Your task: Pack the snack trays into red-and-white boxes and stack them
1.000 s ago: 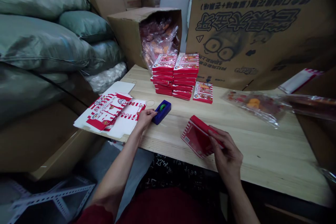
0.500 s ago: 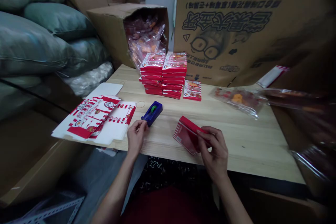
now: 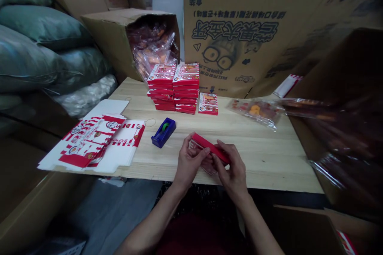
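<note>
Both my hands hold one small red and white carton [image 3: 209, 149] above the near edge of the wooden table [image 3: 263, 159]. My left hand [image 3: 189, 164] grips its left end with curled fingers. My right hand [image 3: 232, 167] is closed on its right end. A blue tape dispenser [image 3: 163, 132] with a green roll lies just left of my hands, untouched.
A pile of flat unfolded cartons [image 3: 92, 141] lies at the table's left end. Two stacks of closed red cartons [image 3: 175, 87] stand at the back, one single carton [image 3: 208, 103] beside them. Clear bags of snacks [image 3: 254, 109] lie to the right. Big cardboard boxes [image 3: 239, 28] and grey sacks [image 3: 38, 48] surround the table.
My left hand left the tape dispenser and came across to the red carton, which my right hand lifted and turned. The view shifted right, so everything slid left.
</note>
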Demonstrator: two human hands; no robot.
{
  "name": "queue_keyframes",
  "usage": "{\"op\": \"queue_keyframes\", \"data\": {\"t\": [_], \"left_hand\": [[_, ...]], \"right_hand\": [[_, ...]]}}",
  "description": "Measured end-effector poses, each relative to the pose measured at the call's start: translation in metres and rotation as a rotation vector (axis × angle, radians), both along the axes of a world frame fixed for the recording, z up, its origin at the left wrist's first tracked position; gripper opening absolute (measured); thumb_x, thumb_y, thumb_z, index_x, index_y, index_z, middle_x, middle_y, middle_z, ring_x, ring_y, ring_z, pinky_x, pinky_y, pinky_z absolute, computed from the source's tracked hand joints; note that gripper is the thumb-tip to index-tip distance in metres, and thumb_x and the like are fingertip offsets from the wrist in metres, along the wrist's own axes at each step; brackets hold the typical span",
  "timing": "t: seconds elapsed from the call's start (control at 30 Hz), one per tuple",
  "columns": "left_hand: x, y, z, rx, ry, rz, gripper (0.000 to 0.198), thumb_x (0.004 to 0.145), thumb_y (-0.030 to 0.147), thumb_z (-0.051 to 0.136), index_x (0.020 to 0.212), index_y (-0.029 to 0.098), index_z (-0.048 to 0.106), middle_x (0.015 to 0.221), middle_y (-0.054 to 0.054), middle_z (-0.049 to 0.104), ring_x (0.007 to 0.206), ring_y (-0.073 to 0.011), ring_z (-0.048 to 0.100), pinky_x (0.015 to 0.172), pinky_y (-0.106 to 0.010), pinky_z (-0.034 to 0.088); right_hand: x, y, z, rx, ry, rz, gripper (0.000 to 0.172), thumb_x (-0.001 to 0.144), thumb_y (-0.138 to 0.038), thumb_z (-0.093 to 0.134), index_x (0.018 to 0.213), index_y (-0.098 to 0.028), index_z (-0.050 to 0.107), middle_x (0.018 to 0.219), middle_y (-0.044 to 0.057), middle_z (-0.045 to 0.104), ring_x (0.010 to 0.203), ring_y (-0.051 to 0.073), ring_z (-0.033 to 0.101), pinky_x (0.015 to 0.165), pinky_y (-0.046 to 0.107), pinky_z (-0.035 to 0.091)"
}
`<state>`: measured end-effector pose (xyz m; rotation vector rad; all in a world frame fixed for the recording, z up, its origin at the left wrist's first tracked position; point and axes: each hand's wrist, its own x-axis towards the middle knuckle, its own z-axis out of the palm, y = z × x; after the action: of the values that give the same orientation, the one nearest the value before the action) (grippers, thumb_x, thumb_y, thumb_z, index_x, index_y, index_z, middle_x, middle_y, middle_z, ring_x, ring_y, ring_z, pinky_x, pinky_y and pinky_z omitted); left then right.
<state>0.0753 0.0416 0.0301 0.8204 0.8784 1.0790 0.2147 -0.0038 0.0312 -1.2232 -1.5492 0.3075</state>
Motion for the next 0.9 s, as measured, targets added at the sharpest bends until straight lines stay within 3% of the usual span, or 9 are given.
{"op": "queue_keyframes", "data": {"t": [0.13,0.3,0.47,0.57,0.7,0.8,0.9], "left_hand": [[-0.008,0.003,-0.009,0.122,0.117,-0.015,0.075,0.083,0.04,0.082,0.145,0.019,0.046,0.069,0.002,0.073,0.062,-0.0162,0.071,0.066,-0.026,0.057],[-0.017,0.01,-0.024,0.24,0.212,-0.015,0.063,0.088,0.04,0.077,0.142,0.02,0.05,0.064,0.005,0.069,0.061,-0.0146,0.066,0.065,-0.024,0.051],[-0.024,0.011,-0.031,0.293,0.224,-0.036,0.062,0.093,0.038,0.071,0.147,0.018,0.048,0.066,0.005,0.068,0.062,-0.0136,0.063,0.069,-0.025,0.051],[-0.026,0.009,-0.032,0.303,0.227,-0.045,0.061,0.094,0.039,0.069,0.147,0.019,0.047,0.07,0.004,0.07,0.066,-0.0148,0.065,0.071,-0.026,0.052],[-0.033,0.006,-0.027,0.378,0.353,-0.051,0.056,0.097,0.038,0.065,0.148,0.021,0.05,0.075,0.002,0.073,0.071,-0.0162,0.069,0.078,-0.029,0.054],[-0.059,0.004,-0.024,0.408,0.462,-0.017,0.061,0.098,0.036,0.063,0.154,0.024,0.043,0.086,-0.001,0.077,0.083,-0.0184,0.074,0.088,-0.033,0.055],[-0.11,0.008,-0.025,0.38,0.576,0.203,0.065,0.098,0.038,0.061,0.157,0.024,0.038,0.096,-0.005,0.078,0.095,-0.0218,0.075,0.095,-0.04,0.057]], "right_hand": [[0.01,-0.002,0.0,-0.029,-0.079,0.115,0.05,0.102,-0.009,0.051,0.142,-0.038,0.061,0.12,0.008,0.057,0.109,0.023,0.063,0.088,0.041,0.059],[0.011,-0.001,0.01,-0.09,-0.075,0.093,0.047,0.102,-0.013,0.052,0.14,-0.039,0.062,0.117,0.008,0.057,0.106,0.024,0.062,0.084,0.043,0.06],[0.006,-0.003,0.02,-0.172,-0.09,0.077,0.062,0.103,-0.017,0.053,0.159,-0.037,0.037,0.113,0.008,0.058,0.101,0.024,0.061,0.087,0.044,0.057],[0.004,-0.005,0.017,-0.167,-0.189,0.105,0.056,0.104,-0.017,0.05,0.154,-0.039,0.046,0.116,0.009,0.054,0.105,0.025,0.058,0.089,0.044,0.055],[0.014,0.006,0.022,-0.226,-0.228,0.093,0.048,0.103,-0.017,0.05,0.147,-0.032,0.057,0.101,0.007,0.054,0.091,0.023,0.059,0.079,0.039,0.056],[0.031,0.026,0.043,-0.236,-0.332,0.115,0.047,0.101,-0.014,0.049,0.144,-0.028,0.059,0.1,0.007,0.057,0.091,0.024,0.06,0.082,0.04,0.055],[0.057,0.056,0.061,-0.026,-0.513,0.042,0.05,0.1,-0.013,0.048,0.147,-0.028,0.054,0.101,0.008,0.06,0.096,0.025,0.059,0.095,0.049,0.049]]}}
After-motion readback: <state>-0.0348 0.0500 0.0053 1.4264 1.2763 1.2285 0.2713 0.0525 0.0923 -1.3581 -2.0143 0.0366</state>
